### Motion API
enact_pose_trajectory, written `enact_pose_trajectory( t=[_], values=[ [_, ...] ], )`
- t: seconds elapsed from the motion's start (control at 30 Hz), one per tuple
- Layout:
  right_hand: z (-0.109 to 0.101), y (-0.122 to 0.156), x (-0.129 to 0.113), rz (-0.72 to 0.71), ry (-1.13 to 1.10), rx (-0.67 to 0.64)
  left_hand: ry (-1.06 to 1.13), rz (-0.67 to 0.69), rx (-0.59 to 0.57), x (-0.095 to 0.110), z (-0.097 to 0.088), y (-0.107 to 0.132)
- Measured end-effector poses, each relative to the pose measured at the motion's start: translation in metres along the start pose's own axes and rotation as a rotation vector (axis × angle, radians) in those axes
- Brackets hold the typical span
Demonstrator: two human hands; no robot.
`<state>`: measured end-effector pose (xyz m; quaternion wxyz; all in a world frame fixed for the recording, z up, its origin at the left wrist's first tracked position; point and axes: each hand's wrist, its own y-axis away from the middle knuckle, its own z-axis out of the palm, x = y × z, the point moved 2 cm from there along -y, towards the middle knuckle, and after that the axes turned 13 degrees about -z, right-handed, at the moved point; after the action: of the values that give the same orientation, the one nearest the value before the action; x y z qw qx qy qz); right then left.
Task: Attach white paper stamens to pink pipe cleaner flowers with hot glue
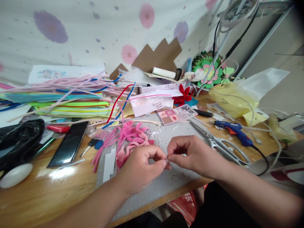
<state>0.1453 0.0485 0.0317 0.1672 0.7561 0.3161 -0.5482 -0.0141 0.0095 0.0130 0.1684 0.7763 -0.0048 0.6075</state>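
Observation:
My left hand and my right hand meet fingertip to fingertip above the grey cutting mat. Both are closed in a pinch on something tiny and whitish, too small to name. Just behind the left hand lies a heap of pink fuzzy stems, some bent into curls. Thin white scraps are scattered beside that heap. To the right of my right hand rest large scissors with silver handles, and white paper strips lie left of my left hand.
A blue glue gun with its cord lies at the right. A phone, a key and a black plastic bag are on the left. Bundles of coloured stems, a makeup-like palette and a red flower fill the back.

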Motion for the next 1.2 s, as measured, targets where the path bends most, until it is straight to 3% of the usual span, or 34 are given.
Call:
enact_pose_trajectory(
  t=[0.37,0.83,1.2],
  values=[
    [-0.005,0.001,0.002,0.012,-0.301,-0.038,0.185,-0.069,-0.073,0.002,-0.003,-0.001],
    [0.000,-0.004,0.004,0.010,-0.052,0.045,0.067,-0.055,0.014,0.001,-0.003,-0.002],
    [0.005,0.000,0.002,0.031,-0.105,0.070,-0.001,0.030,0.031,0.004,-0.002,0.002]
  ],
)
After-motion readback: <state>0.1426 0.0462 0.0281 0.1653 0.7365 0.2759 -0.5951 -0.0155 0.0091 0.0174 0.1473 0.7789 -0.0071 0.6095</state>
